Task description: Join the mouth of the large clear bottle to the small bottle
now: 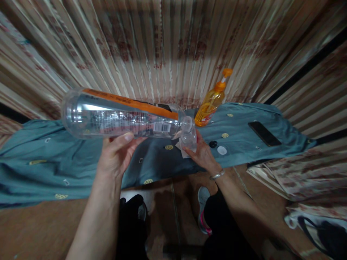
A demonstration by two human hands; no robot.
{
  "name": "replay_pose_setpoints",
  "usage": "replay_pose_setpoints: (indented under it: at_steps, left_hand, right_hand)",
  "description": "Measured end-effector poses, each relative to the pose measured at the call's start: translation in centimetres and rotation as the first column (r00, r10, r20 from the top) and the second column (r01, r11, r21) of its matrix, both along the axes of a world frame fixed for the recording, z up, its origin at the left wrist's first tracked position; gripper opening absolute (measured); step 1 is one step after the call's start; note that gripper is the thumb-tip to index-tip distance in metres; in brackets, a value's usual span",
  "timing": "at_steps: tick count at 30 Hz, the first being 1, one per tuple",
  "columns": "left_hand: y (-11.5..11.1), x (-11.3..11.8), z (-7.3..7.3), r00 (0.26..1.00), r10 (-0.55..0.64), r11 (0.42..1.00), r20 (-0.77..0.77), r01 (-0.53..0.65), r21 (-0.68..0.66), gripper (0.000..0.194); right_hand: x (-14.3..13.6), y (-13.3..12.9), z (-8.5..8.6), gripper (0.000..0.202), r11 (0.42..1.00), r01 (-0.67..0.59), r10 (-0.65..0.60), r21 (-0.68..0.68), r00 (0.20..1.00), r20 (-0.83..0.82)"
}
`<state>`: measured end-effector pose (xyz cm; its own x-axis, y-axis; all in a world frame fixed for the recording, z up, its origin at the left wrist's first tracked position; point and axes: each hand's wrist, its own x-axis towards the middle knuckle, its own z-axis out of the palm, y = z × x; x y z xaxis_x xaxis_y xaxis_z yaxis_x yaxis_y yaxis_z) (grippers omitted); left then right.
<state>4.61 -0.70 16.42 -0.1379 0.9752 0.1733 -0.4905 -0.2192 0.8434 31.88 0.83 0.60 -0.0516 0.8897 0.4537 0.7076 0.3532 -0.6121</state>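
Note:
My left hand [116,151] is closed around a large clear plastic bottle [121,119] from below. The bottle lies nearly level, its neck to the right, with a label striped in orange. No liquid can be made out inside. My right hand [200,151], fingers wrapped round it, holds a small clear plastic bottle [189,139] right at the large bottle's neck. Whether the two mouths touch, I cannot tell. Behind my right hand stands a pump bottle [210,106] with an orange top and amber liquid. A black cap [213,144] and a white round lid [221,150] lie nearby.
A teal patterned cloth [81,162] covers the low surface. On its right part lies a dark phone [264,133]. A pale paper piece [183,151] sits under my right hand. Pleated curtains [162,54] hang behind, and a bag [322,231] is at lower right.

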Motion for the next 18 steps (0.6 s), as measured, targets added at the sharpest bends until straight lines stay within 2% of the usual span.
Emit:
replay_pose_setpoints:
  at_steps: [10, 18]
  left_hand:
    - [-0.01, -0.03, -0.01, 1.000, 0.019, 0.999, -0.014, -0.019, -0.033, 0.037]
    - [-0.19, 0.42, 0.53, 0.999, 0.040, 0.999, 0.007, -0.040, -0.020, 0.038]
  right_hand:
    - [-0.01, -0.12, 0.15, 0.091, 1.000, 0.007, -0.007, -0.008, 1.000, -0.003]
    - [-0.06, -0.09, 0.06, 0.090, 1.000, 0.013, -0.013, -0.006, 1.000, -0.002]
